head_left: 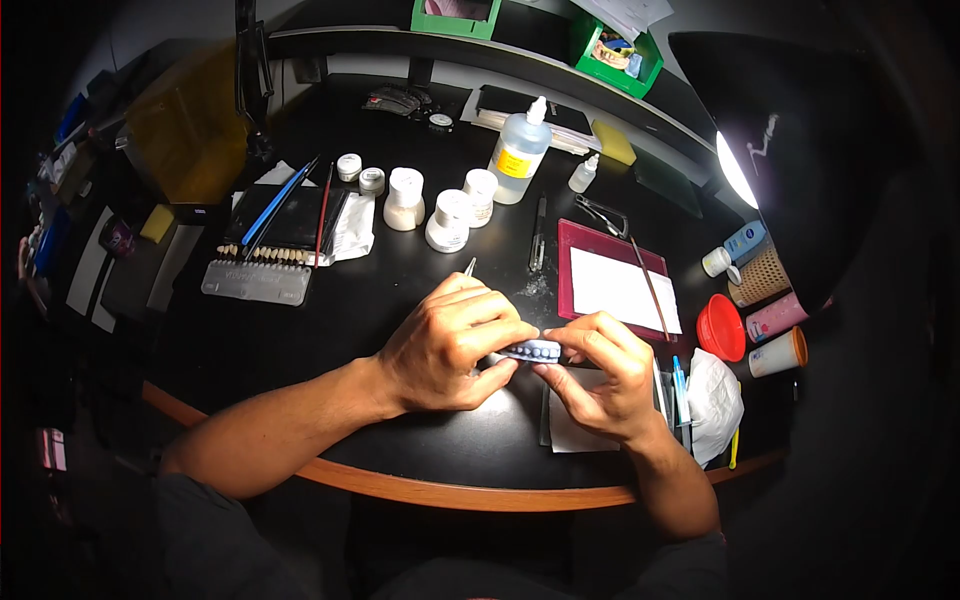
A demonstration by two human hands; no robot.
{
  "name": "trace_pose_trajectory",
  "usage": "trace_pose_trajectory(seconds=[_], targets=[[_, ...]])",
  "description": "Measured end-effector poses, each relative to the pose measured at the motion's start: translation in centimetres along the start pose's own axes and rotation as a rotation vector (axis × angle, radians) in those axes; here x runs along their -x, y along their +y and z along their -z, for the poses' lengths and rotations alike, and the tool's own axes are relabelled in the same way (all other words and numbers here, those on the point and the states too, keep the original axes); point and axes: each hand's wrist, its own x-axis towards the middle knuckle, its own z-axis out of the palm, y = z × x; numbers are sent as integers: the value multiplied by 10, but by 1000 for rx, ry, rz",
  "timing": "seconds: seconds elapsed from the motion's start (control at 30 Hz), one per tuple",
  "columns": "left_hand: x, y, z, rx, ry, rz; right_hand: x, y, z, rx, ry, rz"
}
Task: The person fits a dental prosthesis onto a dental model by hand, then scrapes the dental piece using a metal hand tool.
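Note:
A small grey-blue dental model (pixel 532 351) with a row of teeth is held between both hands over the black table. My left hand (pixel 455 345) is closed on its left end, the thumb below and fingers above. A thin metal tip (pixel 470 267) sticks up behind that hand; what it belongs to is hidden. At the model's right end, my right hand (pixel 605 370) pinches it between thumb and fingers. Under the right hand lies a white sheet (pixel 580 432) on a dark pad.
White jars (pixel 447 222) and a large clear bottle (pixel 518 155) stand behind the hands. A tooth shade guide (pixel 256 283) lies at left. To the right are a dark red tray (pixel 566 262), a red bowl (pixel 721 328) and crumpled tissue (pixel 716 405). A lamp (pixel 737 170) shines at right.

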Motion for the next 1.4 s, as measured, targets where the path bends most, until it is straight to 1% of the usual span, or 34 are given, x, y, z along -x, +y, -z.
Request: trace_pose_trajectory(seconds=[0.23,0.37,0.47,0.53,0.63,0.77,1.0,1.13,1.4], targets=[[-1,0,-2,27,93,-29,0,4,-2,16,17,-46],[0,1,-3,34,68,-18,-1,1,-4,-20,42,-53],[1,0,-1,15,53,-24,0,2,-3,10,12,-7],[-1,1,1,-11,42,-24,0,2,-1,7,16,-25],[-3,3,3,-48,54,63,0,3,-1,4,54,-38],[2,-1,1,-74,35,100,1,4,-2,3,105,-56],[3,-2,2,-112,53,108,1,4,-3,-11,143,-102],[4,-1,1,-121,39,129,4,7,-3,14,141,-93],[4,-4,0,-132,56,87,2,5,-3,-11,132,-99]])
